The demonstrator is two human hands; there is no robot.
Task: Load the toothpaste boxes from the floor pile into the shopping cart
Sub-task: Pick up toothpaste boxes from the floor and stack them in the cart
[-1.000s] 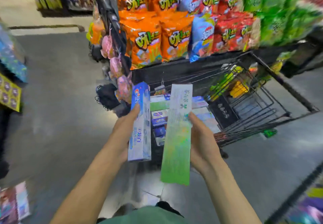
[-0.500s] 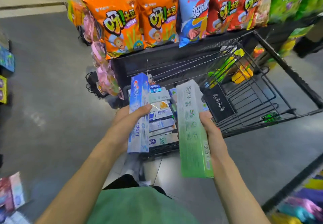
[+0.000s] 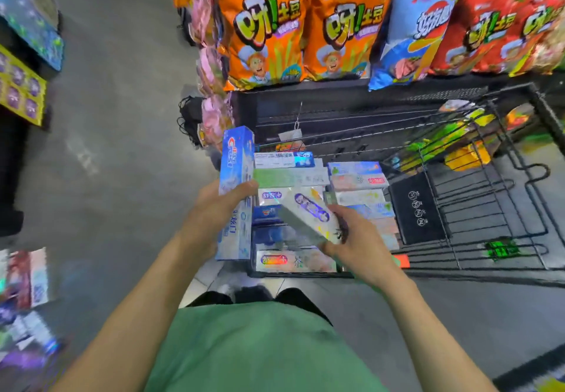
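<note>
Since the earlier frame, the right hand (image 3: 359, 249) has turned its box from standing lengthwise to lying tilted low over the cart's load, and the view has moved closer over the cart. That pale toothpaste box (image 3: 308, 218) now slants from upper left to lower right, its grey side face showing, with the right hand's fingers curled round its near end. The left hand (image 3: 214, 217) grips a blue toothpaste box (image 3: 236, 191) about its middle, thumb across the front face; this box is held nearly upright at the cart's left edge, just beside the packed rows. Beneath both hands, stacked toothpaste boxes (image 3: 321, 177) lie flat in two columns filling the near-left part of the black wire shopping cart (image 3: 501, 208). A black plastic panel (image 3: 417, 208) with white symbols lies in the cart to the right of the boxes. Beyond the cart, orange snack bags (image 3: 266, 30), a blue one and red ones stand on a dark shelf. More boxes (image 3: 27, 281), blurred, lie on the grey floor (image 3: 116, 146) at lower left, well apart from the cart. A green shirt (image 3: 260, 352) fills the bottom centre.
</note>
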